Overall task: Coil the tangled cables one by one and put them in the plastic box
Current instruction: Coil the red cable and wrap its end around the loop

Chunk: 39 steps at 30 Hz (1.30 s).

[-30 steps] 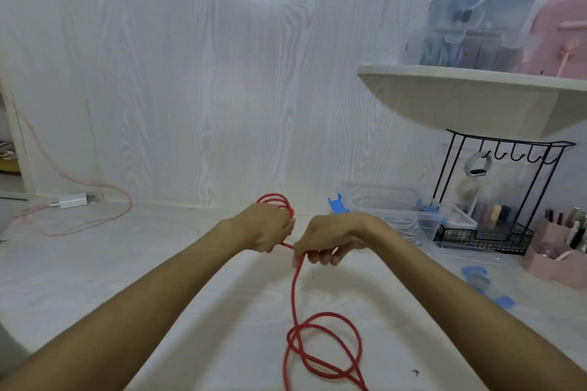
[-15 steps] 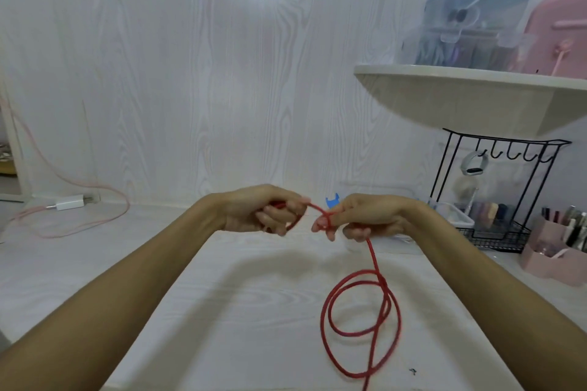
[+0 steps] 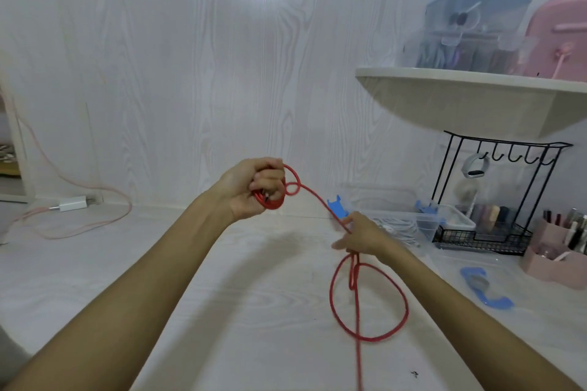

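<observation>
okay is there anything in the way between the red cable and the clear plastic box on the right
Nothing visible blocks it. The red cable runs from the left hand to the right hand, and the open plastic box sits just behind the right hand. Much of the cable is not yet coiled, looped on the desk.

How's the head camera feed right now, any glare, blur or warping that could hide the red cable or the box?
Head view: a bright glare patch on the wall, above the work. The red cable is sharp against the pale desk. The right hand is slightly motion-blurred, the left hand clearer. The clear plastic box looks soft and low in contrast. Wide-angle bending curves the shelf; soft arm shadows fall on the desk.
</observation>
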Each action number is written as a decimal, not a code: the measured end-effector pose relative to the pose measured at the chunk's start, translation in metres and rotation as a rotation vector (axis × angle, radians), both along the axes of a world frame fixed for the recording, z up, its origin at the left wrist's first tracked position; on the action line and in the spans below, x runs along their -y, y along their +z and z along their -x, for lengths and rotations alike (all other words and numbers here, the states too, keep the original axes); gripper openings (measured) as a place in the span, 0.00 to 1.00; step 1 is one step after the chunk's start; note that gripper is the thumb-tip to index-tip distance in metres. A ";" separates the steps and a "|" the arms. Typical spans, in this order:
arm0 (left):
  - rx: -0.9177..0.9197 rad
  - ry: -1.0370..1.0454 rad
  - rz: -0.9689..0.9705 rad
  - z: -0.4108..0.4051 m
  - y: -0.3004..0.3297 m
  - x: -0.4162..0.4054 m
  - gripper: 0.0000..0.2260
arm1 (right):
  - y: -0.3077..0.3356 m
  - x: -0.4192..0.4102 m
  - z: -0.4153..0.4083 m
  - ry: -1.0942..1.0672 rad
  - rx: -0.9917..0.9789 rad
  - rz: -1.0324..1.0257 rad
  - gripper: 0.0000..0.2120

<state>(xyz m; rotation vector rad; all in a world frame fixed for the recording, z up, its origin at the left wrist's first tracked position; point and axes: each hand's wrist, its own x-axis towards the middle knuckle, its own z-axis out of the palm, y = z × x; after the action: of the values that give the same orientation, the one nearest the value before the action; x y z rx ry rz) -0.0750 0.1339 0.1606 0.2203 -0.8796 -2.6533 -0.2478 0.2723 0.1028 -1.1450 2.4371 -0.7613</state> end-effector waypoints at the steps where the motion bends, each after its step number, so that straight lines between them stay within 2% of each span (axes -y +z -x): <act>1: 0.067 -0.018 0.120 0.002 0.000 -0.001 0.13 | 0.002 0.000 -0.003 0.051 -0.063 -0.029 0.37; 2: 0.111 -0.044 0.191 0.003 0.000 -0.002 0.12 | 0.006 0.001 -0.011 0.128 -0.055 0.019 0.44; 3: 0.131 -0.083 0.208 0.005 0.000 -0.003 0.11 | 0.011 0.003 -0.022 0.219 -0.008 0.099 0.46; 4: 0.134 -0.124 0.202 0.006 0.000 -0.004 0.11 | 0.017 0.005 -0.033 0.299 0.065 0.205 0.44; 7: 0.131 -0.158 0.165 0.007 -0.001 -0.004 0.13 | 0.033 0.014 -0.054 0.322 0.404 0.505 0.21; 8: 0.126 -0.149 0.146 0.006 -0.001 -0.002 0.13 | 0.037 0.015 -0.057 0.276 0.429 0.530 0.13; 10: 0.113 -0.090 0.079 0.003 -0.002 0.003 0.13 | 0.039 0.013 -0.059 0.202 0.334 0.492 0.06; 13: 0.102 0.031 -0.035 -0.001 -0.006 0.014 0.13 | 0.039 0.008 -0.057 0.202 0.325 0.499 0.04; 15: 0.101 0.025 -0.048 -0.003 -0.010 0.016 0.12 | 0.040 0.006 -0.056 0.189 0.173 0.507 0.14; 17: 0.110 -0.041 -0.011 -0.002 -0.014 0.012 0.12 | 0.043 0.008 -0.057 0.220 -0.184 0.414 0.23; 18: 0.120 -0.073 0.013 0.000 -0.015 0.009 0.12 | 0.043 0.009 -0.060 0.266 -0.293 0.359 0.25; 19: 0.128 -0.093 0.028 0.000 -0.015 0.007 0.12 | 0.041 0.010 -0.064 0.324 -0.310 0.329 0.24; 21: 0.134 -0.092 0.008 0.001 -0.014 0.005 0.12 | 0.038 0.012 -0.069 0.358 -0.225 0.347 0.19; 24: 0.129 -0.036 -0.038 0.000 -0.015 0.005 0.11 | 0.035 0.014 -0.071 0.239 0.066 0.427 0.16; 26: 0.127 -0.021 -0.045 0.000 -0.018 0.004 0.11 | 0.033 0.013 -0.070 0.243 0.260 0.376 0.16; 28: 0.109 -0.037 -0.056 0.001 -0.019 0.002 0.12 | 0.030 0.011 -0.069 0.292 0.189 0.349 0.16; 31: 0.112 -0.021 -0.054 0.001 -0.018 0.001 0.13 | 0.025 0.011 -0.070 0.371 -0.062 0.484 0.12; 33: 0.115 0.024 -0.065 0.002 -0.018 0.002 0.12 | 0.025 0.011 -0.072 0.405 -0.066 0.539 0.11; 35: 0.113 0.056 -0.087 0.003 -0.021 0.003 0.13 | 0.028 0.012 -0.071 0.395 0.025 0.527 0.16; 39: 0.082 -0.049 -0.008 -0.004 -0.025 0.003 0.12 | 0.044 0.013 -0.043 0.179 0.627 0.639 0.20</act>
<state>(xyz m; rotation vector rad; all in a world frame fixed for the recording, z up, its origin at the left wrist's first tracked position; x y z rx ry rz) -0.0715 0.1310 0.1356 0.3157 -0.9112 -2.7108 -0.2051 0.2597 0.1465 -1.0759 1.5859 -1.6172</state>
